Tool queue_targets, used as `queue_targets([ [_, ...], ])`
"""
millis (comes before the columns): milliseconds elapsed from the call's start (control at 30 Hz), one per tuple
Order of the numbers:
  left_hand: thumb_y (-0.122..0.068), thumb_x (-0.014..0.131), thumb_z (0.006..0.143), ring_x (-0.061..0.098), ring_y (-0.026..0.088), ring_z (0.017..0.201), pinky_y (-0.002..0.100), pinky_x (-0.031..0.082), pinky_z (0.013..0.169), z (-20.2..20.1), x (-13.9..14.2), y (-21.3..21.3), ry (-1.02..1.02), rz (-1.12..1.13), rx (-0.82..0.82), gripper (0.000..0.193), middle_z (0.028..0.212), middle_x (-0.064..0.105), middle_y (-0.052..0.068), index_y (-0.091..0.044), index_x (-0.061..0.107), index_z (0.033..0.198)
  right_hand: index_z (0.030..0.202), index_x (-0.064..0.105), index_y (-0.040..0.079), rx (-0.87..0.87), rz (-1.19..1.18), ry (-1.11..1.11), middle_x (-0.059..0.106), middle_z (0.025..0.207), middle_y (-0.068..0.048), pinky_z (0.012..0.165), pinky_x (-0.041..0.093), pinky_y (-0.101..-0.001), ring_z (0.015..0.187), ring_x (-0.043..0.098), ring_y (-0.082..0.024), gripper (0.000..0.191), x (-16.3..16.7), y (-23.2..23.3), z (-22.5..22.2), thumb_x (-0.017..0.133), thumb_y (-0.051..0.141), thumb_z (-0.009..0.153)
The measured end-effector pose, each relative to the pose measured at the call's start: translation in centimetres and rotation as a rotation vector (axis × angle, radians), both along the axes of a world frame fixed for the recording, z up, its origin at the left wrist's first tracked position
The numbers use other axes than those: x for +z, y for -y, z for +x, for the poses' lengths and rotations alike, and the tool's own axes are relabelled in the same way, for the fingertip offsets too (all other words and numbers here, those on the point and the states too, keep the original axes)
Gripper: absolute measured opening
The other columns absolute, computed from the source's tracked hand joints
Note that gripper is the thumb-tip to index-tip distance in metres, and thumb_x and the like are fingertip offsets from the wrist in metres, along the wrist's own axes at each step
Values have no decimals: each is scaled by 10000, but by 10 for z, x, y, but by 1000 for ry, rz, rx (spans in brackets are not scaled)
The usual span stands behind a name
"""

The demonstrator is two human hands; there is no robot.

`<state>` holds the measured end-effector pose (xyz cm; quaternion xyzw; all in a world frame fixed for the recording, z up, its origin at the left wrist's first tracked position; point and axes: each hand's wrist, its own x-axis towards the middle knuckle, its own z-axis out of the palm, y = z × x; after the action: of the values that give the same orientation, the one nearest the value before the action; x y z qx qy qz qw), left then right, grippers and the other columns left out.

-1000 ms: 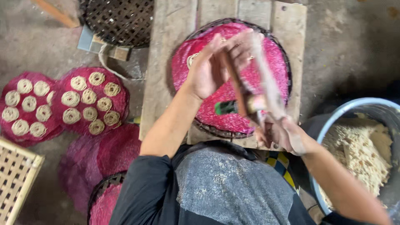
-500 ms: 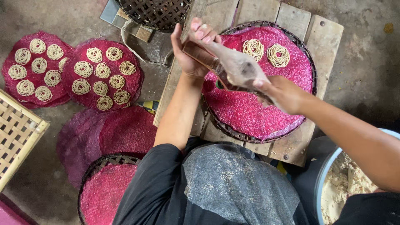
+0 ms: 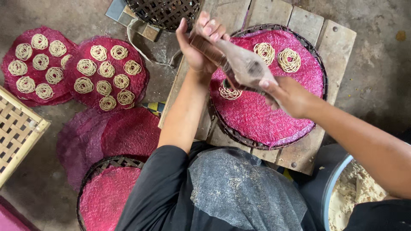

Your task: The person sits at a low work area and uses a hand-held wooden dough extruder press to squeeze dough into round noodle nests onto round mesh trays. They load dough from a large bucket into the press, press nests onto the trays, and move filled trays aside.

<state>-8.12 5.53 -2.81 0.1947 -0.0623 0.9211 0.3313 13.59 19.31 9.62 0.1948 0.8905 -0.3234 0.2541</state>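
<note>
both hands work a wooden noodle press (image 3: 244, 66) above the pink mesh mat (image 3: 274, 115) on the round woven tray (image 3: 319, 70), which sits on a plank surface (image 3: 338, 38). the left hand (image 3: 197, 42) is clamped on the press's far handle end, the right hand (image 3: 289, 96) closed on the near end, apparently squeezing so strands drop into a fresh coil (image 3: 230, 92) at the mat's left side. two finished coils (image 3: 278, 55) lie toward the tray's far edge. filled mats (image 3: 107, 72) rest on the floor beyond the surface's left edge.
</note>
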Motion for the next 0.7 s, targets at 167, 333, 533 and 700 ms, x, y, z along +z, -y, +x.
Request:
queue_targets([
  [167, -602, 465, 1025, 610, 106, 748, 340, 552, 783, 24, -6, -6, 78, 15, 11, 422, 807, 609, -50, -196, 539, 939, 747, 601, 29, -6, -28, 130, 618, 623, -105, 606, 568, -400, 569, 655, -244, 870, 8, -9, 4, 135, 745, 911],
  [333, -582, 431, 981, 585, 125, 764, 361, 535, 828, 19, 3, -25, 62, -32, 37, 436, 800, 599, -57, -168, 568, 995, 884, 637, -18, -18, 65, -39, 642, 671, -123, 640, 541, -399, 616, 665, -243, 881, 4, -25, 6, 236, 765, 932],
  [533, -771, 288, 880, 550, 132, 743, 325, 484, 670, 9, -12, 0, -202, -862, -141, 789, 913, 688, 4, -93, 607, 1129, 1020, 632, 35, -22, -57, -132, 639, 691, -83, 614, 536, -387, 639, 643, -205, 820, -9, -36, 12, 283, 766, 892],
  [700, -740, 163, 954, 416, 113, 535, 300, 359, 499, 32, -44, 17, -510, -1294, -411, 844, 851, 719, 21, -134, 415, 1485, 977, 634, -20, -26, 16, -74, 653, 687, -93, 663, 525, -387, 640, 646, -202, 861, -5, -38, 14, 304, 773, 918],
])
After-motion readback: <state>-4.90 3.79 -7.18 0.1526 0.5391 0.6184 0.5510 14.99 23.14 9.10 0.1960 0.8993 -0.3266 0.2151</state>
